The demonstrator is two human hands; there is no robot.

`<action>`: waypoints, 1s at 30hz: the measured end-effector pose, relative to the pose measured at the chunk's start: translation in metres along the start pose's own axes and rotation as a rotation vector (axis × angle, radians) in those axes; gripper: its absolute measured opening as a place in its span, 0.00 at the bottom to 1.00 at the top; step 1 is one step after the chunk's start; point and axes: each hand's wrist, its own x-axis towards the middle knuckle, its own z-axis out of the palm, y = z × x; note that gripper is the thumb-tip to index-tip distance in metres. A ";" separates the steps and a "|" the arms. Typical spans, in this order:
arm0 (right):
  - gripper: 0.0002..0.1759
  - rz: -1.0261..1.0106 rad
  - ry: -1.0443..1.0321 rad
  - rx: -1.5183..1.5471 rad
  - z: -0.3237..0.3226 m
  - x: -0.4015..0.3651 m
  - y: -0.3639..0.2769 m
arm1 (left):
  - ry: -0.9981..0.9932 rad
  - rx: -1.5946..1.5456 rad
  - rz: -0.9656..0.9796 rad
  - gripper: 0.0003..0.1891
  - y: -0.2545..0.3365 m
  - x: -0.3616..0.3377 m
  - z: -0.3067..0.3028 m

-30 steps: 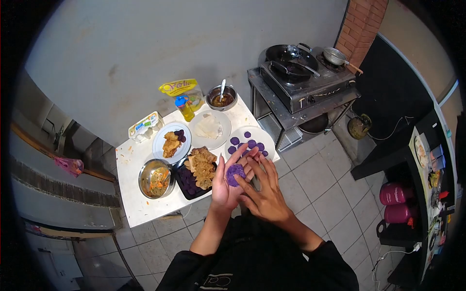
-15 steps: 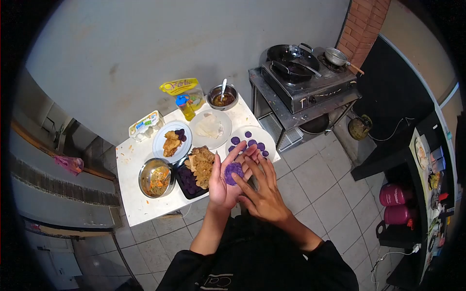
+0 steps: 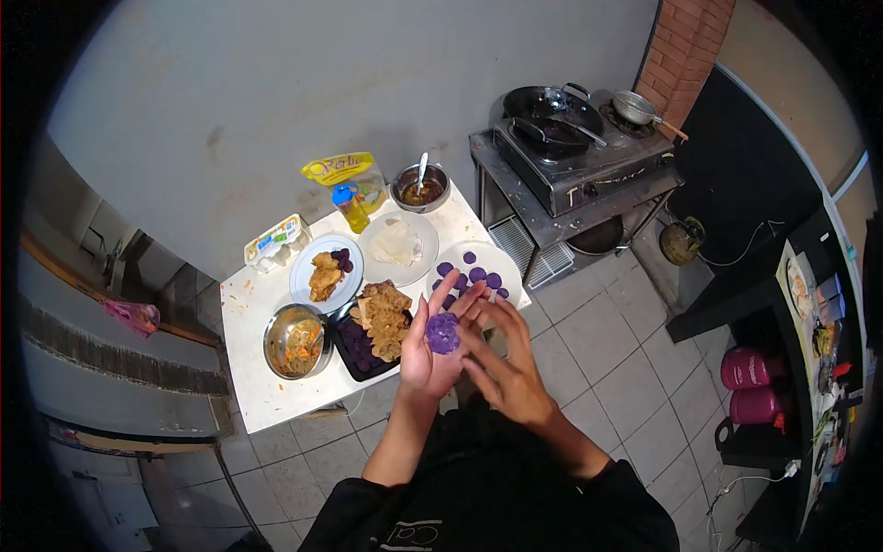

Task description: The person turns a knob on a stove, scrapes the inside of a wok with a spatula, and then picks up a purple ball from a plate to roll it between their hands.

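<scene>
A flattened round of purple dough lies on the upturned palm of my left hand, whose fingers point away from me. Just right of it is my right hand, fingers apart and tips close to the dough's edge. Beyond my hands, a white plate carries several small purple balls, partly hidden by my fingers. To the left, a black tray holds purple pieces and a heap of brown fried food.
On the white table stand a steel bowl of shredded vegetables, a plate of fried pieces, a plate of pale wrappers, an egg carton, an oil bottle and a sauce bowl. A gas stove stands at right.
My right fingers have lifted off the middle of the purple dough and drawn back to its right side. The dough stays on my left palm, now more fully in sight.
</scene>
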 end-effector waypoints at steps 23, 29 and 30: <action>0.14 0.414 0.221 0.475 0.019 0.023 0.011 | 0.046 -0.016 -0.074 0.33 -0.004 -0.006 -0.008; 0.24 0.281 0.173 0.340 0.024 0.011 0.013 | 0.153 0.210 0.138 0.29 -0.027 0.000 -0.010; 0.26 0.240 0.164 0.287 0.021 0.011 0.010 | 0.140 0.194 0.137 0.28 -0.027 -0.001 -0.010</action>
